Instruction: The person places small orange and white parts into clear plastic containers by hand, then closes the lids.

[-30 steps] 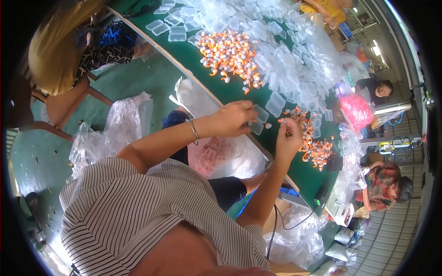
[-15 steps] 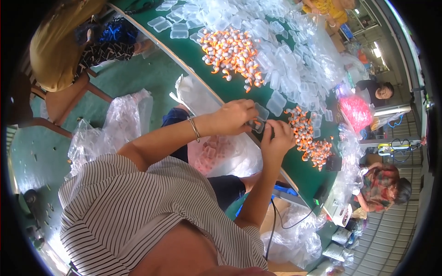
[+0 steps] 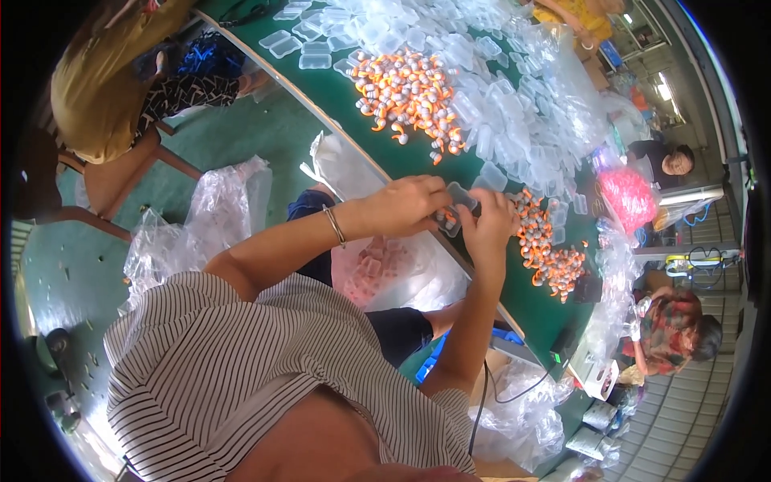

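Observation:
A small clear plastic case (image 3: 458,195) with its lid raised is at the table's front edge, with a few orange-and-grey pieces visible in it. My left hand (image 3: 411,204), a bangle on its wrist, is closed round the near left side of this case. Thumb and fingers of my right hand (image 3: 491,223) press at the case's right side, its fingertips partly hidden. Just right of that hand lies a small pile of orange-and-grey curved pieces (image 3: 536,233). Farther left is a larger pile of the same pieces (image 3: 405,92).
Many clear cases (image 3: 514,120) are heaped over the green table (image 3: 353,108). Below its edge hangs a clear bag (image 3: 377,269) with pink-tinted cases. A pink bundle (image 3: 626,191) sits at the far right. Other people are around the table, one in a mustard top (image 3: 108,88) at left.
My right hand has shifted up and over the case's right side, its fingers nearer the lid. The left hand keeps its hold. The whole view has moved slightly.

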`<action>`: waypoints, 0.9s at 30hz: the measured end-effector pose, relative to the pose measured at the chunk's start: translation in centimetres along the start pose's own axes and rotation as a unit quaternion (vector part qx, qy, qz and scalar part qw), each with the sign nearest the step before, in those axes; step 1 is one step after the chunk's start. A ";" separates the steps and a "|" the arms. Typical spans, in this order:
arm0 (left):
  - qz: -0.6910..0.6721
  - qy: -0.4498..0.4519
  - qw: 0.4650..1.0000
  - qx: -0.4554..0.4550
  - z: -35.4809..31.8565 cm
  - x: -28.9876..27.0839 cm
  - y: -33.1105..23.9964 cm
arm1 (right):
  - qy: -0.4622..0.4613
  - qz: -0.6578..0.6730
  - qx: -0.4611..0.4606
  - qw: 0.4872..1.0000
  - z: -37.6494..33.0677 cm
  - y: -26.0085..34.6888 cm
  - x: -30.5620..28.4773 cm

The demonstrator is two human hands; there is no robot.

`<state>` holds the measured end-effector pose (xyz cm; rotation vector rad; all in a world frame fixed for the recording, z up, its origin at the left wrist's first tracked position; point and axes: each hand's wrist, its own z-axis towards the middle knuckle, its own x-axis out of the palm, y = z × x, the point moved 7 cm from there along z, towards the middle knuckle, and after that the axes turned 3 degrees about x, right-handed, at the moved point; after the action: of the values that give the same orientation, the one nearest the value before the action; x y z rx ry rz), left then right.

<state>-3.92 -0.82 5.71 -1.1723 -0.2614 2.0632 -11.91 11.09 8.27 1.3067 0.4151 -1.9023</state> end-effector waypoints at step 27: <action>-0.087 -0.133 0.987 0.005 -1.8 -2.3 -1.2 | 0.035 0.237 -0.075 0.968 -1.2 2.8 -2.3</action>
<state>-1.20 -1.85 6.79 -0.8340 -0.4628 2.0595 -8.66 10.95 10.27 1.2428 0.2475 -1.4023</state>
